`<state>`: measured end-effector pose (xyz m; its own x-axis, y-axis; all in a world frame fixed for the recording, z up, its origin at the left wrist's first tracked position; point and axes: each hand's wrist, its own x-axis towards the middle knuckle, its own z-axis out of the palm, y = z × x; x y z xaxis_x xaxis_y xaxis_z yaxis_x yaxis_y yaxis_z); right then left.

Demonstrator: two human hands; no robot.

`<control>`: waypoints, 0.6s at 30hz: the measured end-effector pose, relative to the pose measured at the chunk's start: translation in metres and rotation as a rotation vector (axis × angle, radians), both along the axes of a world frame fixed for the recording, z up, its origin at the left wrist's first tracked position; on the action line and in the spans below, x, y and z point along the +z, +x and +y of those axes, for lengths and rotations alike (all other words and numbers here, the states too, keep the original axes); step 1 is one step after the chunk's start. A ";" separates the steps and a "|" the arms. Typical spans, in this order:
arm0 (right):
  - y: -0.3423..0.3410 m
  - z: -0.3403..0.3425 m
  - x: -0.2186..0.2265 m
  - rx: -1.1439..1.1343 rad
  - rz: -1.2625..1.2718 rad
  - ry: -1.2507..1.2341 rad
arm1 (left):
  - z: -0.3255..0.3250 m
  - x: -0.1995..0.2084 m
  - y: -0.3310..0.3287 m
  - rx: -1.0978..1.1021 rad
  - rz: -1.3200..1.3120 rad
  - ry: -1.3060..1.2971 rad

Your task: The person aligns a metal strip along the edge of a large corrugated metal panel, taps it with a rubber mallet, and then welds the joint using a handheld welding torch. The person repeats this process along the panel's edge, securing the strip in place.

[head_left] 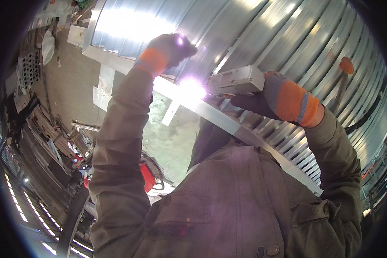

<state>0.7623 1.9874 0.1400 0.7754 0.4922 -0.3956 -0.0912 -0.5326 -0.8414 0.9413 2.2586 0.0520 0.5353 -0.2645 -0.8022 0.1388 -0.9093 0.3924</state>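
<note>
My right hand [284, 96], in a grey and orange work glove, is wrapped round a pale grey box-shaped welding tool [238, 81]. Its tip points left at a glaring violet-white arc [192, 89] on the edge rail of a ribbed metal panel [228, 122]. My left hand [170, 51], gloved alike, is closed just above the arc, over the panel's slats [256, 38]. What its fingers hold, if anything, is hidden. Glare washes out the spot where tool and rail meet.
A hammer-like tool with a rust-orange head [346, 65] lies on the slats at right. A dark cable [365, 115] runs near it. Below the panel, a red object [148, 177] and cables are on the floor. Metal stock [47, 150] clutters the left.
</note>
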 end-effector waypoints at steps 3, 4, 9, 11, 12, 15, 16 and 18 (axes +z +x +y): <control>0.004 0.005 0.000 -0.027 0.072 -0.014 | 0.048 0.007 -0.013 0.856 0.051 -0.715; 0.006 0.006 0.000 -0.013 0.037 0.016 | 0.064 0.006 -0.023 0.862 -0.119 -0.783; 0.015 0.006 0.003 0.022 -0.033 0.104 | 0.134 -0.004 -0.081 1.075 -0.815 -0.517; 0.014 0.004 0.006 -0.008 0.014 0.108 | 0.151 -0.010 -0.123 1.147 -0.758 -0.499; 0.014 0.003 0.007 -0.033 0.047 0.114 | 0.156 -0.015 -0.142 1.108 -0.747 -0.408; 0.009 0.002 0.010 -0.093 0.057 0.120 | 0.148 -0.034 -0.220 1.071 -0.444 -0.316; 0.006 0.001 0.008 -0.117 0.126 0.143 | 0.141 -0.040 -0.242 1.044 -0.301 -0.429; 0.001 0.002 0.003 -0.126 0.110 0.160 | 0.117 -0.050 -0.275 0.958 -0.040 -0.310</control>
